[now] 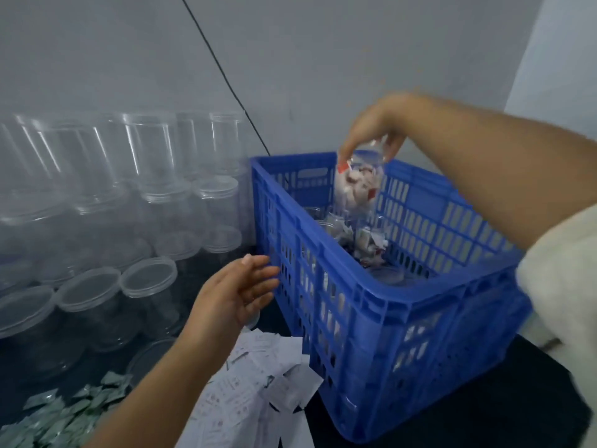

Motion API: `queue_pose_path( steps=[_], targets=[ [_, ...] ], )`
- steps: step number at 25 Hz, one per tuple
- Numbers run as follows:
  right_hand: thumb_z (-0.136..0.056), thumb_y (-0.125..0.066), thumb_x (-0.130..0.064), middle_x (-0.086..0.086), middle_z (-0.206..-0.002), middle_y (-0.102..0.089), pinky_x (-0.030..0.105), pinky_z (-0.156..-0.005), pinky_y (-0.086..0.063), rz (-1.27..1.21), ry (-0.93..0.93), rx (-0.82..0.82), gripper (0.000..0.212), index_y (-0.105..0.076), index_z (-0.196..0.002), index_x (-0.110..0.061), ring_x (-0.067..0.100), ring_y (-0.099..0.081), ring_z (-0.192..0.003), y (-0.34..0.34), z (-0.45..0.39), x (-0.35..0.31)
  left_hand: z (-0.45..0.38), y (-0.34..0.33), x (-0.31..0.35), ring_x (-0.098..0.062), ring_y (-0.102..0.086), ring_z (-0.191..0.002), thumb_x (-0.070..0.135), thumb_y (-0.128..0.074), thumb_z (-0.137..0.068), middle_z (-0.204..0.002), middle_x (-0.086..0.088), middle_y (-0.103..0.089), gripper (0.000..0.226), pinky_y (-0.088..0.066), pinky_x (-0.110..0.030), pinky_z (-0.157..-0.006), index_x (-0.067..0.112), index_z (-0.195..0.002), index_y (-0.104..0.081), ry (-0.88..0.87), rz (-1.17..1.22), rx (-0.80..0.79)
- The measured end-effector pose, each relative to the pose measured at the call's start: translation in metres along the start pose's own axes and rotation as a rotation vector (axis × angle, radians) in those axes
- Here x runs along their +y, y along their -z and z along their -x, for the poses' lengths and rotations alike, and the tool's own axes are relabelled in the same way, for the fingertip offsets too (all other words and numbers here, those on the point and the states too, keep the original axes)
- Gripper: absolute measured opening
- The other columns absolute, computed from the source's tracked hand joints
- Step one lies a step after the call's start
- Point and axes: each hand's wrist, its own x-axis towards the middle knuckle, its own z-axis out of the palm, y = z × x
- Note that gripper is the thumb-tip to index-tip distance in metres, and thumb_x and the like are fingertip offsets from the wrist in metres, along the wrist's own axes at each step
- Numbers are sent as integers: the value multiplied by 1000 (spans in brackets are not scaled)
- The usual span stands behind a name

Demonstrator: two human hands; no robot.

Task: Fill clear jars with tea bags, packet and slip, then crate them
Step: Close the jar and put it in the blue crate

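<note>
two bare forearms, a cream sleeve (pixel 559 263) pushed up the right.

Single head view, looking forward and down, close over blue crate (pixel 371 295) against grey wall (pixel 323 59).

Blue crate (pixel 371 305) (clear jars (pixel 145 163))
</note>
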Motion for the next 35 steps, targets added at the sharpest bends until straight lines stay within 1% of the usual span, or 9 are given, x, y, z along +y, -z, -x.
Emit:
queue_pose_path(
  steps=[4, 8, 11, 16, 19, 28, 30, 32, 35],
  targets=[
    [-80, -83, -33, 4, -162, -22, 47, -84, -58, 147, -24, -170, 85, -38, -150, -14, 37, -42, -136, -70, -36, 13, -1, 19, 2, -19, -70, -78, 34, -60, -73, -93, -13, -72, 31, -57, -24, -63, 11, -90, -72, -21, -25, 8],
    [-79, -83, -32, 2, -163, -20, 36, -55, -57, 162, -9, -166, 90, -33, -153, -16, 36, -36, -140, -82, -54, 18, -7, 30, 3, -17, -69, -77, 32, -59, -74, -91, -12, -72, 30, -57, -23, -65, 10, -90, -72, -44, -40, 49],
    [-74, -86, -37, 3, -162, -22, 32, -49, -57, 153, 11, -247, 92, -38, -150, -17, 37, -40, -138, -72, -61, 13, -11, 32, -2, -16, -69, -76, 31, -60, -73, -90, -11, -72, 27, -56, -21, -62, 12, -88, -73, -44, -34, 55],
    [-57, -91, -46, 10, -143, -46, 48, -87, -59, 179, -21, -418, 95, -52, -139, -21, 32, -70, -101, -82, -55, 7, -14, 29, -7, -15, -69, -75, 27, -58, -77, -89, -10, -73, 22, -56, -20, -63, 13, -84, -74, -28, -36, 47],
    [-65, -89, -45, 13, -153, -35, 48, -89, -58, 280, -8, -491, 100, -40, -148, -17, 35, -65, -111, -112, -52, -4, -15, 27, -7, -15, -69, -75, 23, -56, -83, -89, -10, -73, 20, -57, -20, -64, 11, -86, -72, -24, -33, 40],
    [-88, -74, -30, 18, -156, -32, 43, -93, -56, 372, 9, -605, 27, -64, -96, -7, 37, -47, -133, -150, -47, 3, -9, 33, -3, -14, -68, -73, 18, -51, -91, -87, -8, -73, 20, -56, -20, -65, 10, -89, -70, -23, -60, 80],
    [-90, -72, -31, 16, -158, -29, 46, -96, -53, 340, -5, -618, 33, -62, -112, -9, 39, -48, -133, -148, -47, 1, -6, 33, -2, -13, -68, -74, 18, -51, -91, -86, -7, -73, 20, -55, -20, -66, 11, -89, -70, -28, -61, 84],
    [-90, -70, -42, 14, -159, -28, 46, -95, -53, 352, -21, -607, 68, -44, -145, -13, 40, -52, -128, -138, -46, -5, -3, 34, 0, -13, -69, -75, 18, -52, -91, -87, -7, -73, 20, -56, -21, -67, 12, -90, -70, -33, -69, 90],
    [-90, -65, -53, 11, -153, -38, 43, -89, -56, 333, 80, -384, 79, -33, -152, -17, 35, -62, -112, -102, -34, -21, 5, 37, 6, -14, -69, -77, 18, -52, -93, -90, -8, -73, 21, -55, -20, -67, 13, -89, -71, -36, -85, 88]
  ],
)
